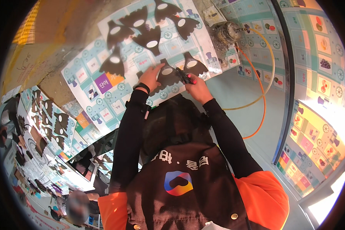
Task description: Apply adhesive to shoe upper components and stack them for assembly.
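My left hand (149,78) rests at the left edge of a dark, flat piece (167,76) with a scalloped lower edge and a white oval near its neck. Its fingers and thumb hold that piece near the table's front edge. In my right hand (199,91) is a pair of snips or pliers (186,78) with black and red handles, the fingers closed round them. The tool's dark head lies against the piece's right side; its jaws are too small to read. Just right of it lies another such piece (193,66).
Several like pieces (152,41) lie farther back on the patterned table cover (122,96). A dirty metal machine part (227,32) stands back right, with yellow and orange hoses (264,111) hanging from it. At lower left, another person (77,207) is near a second table with similar pieces (60,123).
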### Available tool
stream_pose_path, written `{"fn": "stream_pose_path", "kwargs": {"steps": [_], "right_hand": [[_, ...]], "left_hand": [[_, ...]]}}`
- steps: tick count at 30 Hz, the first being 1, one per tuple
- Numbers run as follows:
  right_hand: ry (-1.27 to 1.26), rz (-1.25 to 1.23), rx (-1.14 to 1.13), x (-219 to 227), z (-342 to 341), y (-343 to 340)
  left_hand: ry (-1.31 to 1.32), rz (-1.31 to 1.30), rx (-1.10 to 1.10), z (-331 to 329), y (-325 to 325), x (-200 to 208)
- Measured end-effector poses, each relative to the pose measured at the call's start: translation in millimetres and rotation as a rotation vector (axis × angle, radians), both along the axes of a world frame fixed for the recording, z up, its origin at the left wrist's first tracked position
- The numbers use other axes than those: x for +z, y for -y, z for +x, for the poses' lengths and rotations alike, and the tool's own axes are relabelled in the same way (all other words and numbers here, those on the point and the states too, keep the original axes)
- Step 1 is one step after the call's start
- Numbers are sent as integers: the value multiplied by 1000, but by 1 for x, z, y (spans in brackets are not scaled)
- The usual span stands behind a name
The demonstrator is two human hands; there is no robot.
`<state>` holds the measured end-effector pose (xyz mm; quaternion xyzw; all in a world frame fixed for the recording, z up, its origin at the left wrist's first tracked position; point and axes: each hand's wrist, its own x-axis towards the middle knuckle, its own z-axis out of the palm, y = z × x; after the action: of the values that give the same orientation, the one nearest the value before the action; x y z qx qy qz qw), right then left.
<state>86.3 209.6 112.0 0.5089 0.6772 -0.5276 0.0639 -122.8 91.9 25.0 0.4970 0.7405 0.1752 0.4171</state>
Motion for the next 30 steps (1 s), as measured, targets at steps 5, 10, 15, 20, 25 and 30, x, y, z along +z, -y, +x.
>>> {"fn": "stream_pose_path", "kwargs": {"steps": [5,10,15,20,25,30], "right_hand": [[-128,-238,-57,-1,-6,9],[-195,-72,-72,-21,-3,7],[-201,-318,-115,-16,-6,11],[-147,-189,-128,-18,10,5],[-155,-37,-60,-19,10,-1],[-184,-147,-84,-11,18,2]], "left_hand": [[7,-1,2,-1,1,0],[10,24,13,2,0,-4],[12,-1,18,1,0,-4],[15,3,15,0,-1,-1],[23,10,22,-1,2,2],[111,85,144,3,14,19]]}}
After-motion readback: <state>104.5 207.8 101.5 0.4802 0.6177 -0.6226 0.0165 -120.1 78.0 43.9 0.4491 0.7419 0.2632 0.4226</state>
